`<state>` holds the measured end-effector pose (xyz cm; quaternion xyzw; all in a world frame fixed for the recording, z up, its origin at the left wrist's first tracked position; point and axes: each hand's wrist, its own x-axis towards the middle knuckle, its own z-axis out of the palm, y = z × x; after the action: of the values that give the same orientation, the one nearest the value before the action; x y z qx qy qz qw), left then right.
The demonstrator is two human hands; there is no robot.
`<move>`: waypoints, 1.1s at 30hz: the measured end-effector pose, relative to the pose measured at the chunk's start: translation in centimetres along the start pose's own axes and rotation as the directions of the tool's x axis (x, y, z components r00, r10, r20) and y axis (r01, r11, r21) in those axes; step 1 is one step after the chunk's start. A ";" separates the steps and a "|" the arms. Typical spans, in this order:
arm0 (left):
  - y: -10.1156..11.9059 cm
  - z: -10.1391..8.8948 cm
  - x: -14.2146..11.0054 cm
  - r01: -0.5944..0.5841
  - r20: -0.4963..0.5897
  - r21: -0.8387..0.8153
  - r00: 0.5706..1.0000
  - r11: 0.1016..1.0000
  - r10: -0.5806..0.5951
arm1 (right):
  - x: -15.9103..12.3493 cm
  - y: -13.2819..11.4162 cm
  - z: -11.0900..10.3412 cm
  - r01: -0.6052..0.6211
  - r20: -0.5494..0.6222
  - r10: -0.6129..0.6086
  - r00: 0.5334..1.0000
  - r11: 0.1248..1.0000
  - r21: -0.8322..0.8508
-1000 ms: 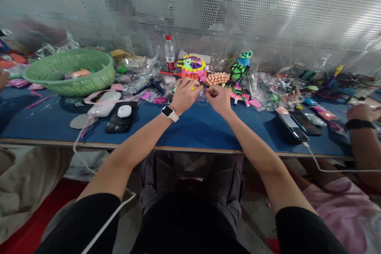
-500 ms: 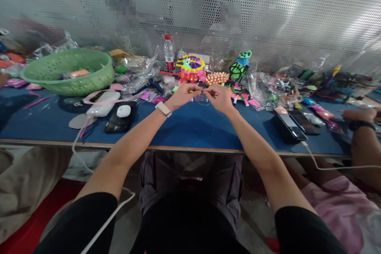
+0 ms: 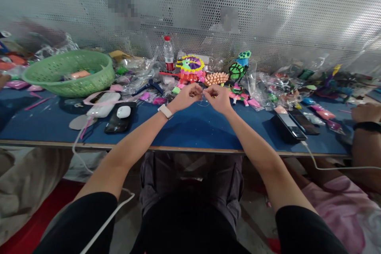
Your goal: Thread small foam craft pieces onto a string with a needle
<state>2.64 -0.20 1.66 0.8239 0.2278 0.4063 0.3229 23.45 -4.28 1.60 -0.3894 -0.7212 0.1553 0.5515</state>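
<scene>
Above the blue table, my left hand [image 3: 189,97] and my right hand [image 3: 219,99] are almost touching at the fingertips. Both are closed in a pinch. A thin, clear thread [image 3: 203,105] curves in a loop below and between them; its ends seem to run into my fingers, which hide them. Just beyond my hands stand clay figures: a yellow, purple and red one [image 3: 192,67], a spiky orange one [image 3: 216,79], a green and black one [image 3: 237,71]. A pink and green figure [image 3: 238,94] lies beside my right hand.
On the left are a green basket [image 3: 74,87], a white power bank [image 3: 104,105] and a black phone [image 3: 117,123] carrying a white case [image 3: 124,111]. A bottle [image 3: 168,53] stands behind. Right are phones [image 3: 290,127], plastic bags [image 3: 282,89] and another person's hand [image 3: 366,113].
My left hand has turned at the wrist, from back of the hand upward to a sideways pinch beside my right fingertips. The thread loop shows more clearly between them. My right hand stays nearly in place.
</scene>
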 end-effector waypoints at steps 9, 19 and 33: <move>0.5 -0.1 -0.5 -0.149 -0.075 0.555 0.971 0.818 0.228 | -0.1 -0.3 0.5 -0.023 -0.009 0.023 1.000 0.999 0.030; 1.1 0.3 0.2 -0.139 -0.206 0.264 0.958 0.954 0.197 | 0.1 -0.5 0.5 -0.076 -0.011 0.079 0.997 0.982 0.171; 0.7 0.7 -0.3 -0.025 -0.398 0.491 0.882 0.871 0.250 | -0.4 -0.9 1.5 -0.220 -0.210 0.236 0.949 0.970 0.099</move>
<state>3.10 -1.12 1.69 0.7751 0.3270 0.5402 0.0201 21.80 -4.88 1.39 -0.4640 -0.5996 0.2008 0.6204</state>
